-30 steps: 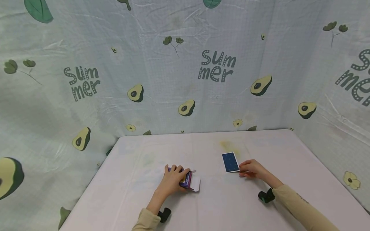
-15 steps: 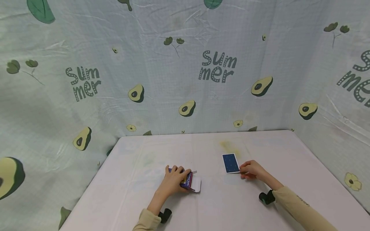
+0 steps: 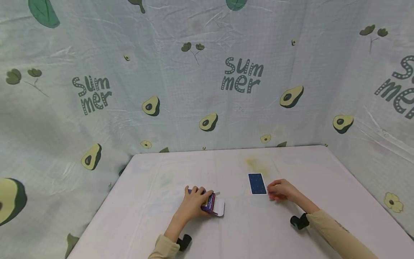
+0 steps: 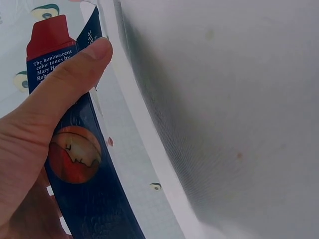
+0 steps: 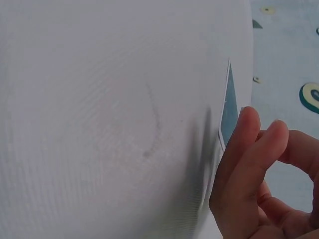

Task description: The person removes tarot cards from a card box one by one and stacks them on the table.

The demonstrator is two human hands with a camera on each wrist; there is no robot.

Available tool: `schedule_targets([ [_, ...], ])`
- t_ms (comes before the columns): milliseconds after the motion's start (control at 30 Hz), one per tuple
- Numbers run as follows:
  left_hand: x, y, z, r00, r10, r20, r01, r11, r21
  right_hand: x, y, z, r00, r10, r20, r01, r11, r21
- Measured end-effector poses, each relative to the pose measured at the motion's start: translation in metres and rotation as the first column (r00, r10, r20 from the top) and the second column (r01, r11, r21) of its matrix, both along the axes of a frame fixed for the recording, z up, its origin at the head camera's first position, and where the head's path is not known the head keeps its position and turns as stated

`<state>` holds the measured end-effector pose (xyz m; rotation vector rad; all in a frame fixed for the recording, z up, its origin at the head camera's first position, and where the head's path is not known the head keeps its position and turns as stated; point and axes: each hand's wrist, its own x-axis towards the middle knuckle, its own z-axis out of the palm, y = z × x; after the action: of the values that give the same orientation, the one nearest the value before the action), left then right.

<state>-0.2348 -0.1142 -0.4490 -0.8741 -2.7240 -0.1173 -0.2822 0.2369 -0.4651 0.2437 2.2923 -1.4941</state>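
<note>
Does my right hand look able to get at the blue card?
Yes, most likely: the right hand is right beside the blue card, with nothing visible in between. The left hand holds the box, away from that path. Whether the right hand touches the card isn't clear.

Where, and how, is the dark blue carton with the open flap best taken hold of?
Probably around the body of the carton, from above and the left, as the left hand holds it: thumb on the near side panel, fingers over the top. It is slim and straight-sided, and the open white flap points right, so a grip from there might bend it.
</note>
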Motion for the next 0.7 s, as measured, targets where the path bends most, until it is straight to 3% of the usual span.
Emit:
schedule_targets([
  [233,0.000,-0.001,0.000,1.000,-0.006,0.008,0.006,1.000,0.009,0.007,-0.003,0.011,1.000,0.021,-0.002,-0.021,1.000,0.001],
  [567,-0.002,-0.001,0.001,0.997,0.016,0.070,-0.016,1.000,-0.001,0.016,-0.012,0.027,0.998,0.059,-0.025,-0.060,0.998,-0.034],
  [700,-0.002,0.000,0.002,0.999,0.002,0.047,-0.002,1.000,0.005,0.019,-0.017,0.029,0.993,0.111,-0.049,-0.114,0.992,-0.059],
])
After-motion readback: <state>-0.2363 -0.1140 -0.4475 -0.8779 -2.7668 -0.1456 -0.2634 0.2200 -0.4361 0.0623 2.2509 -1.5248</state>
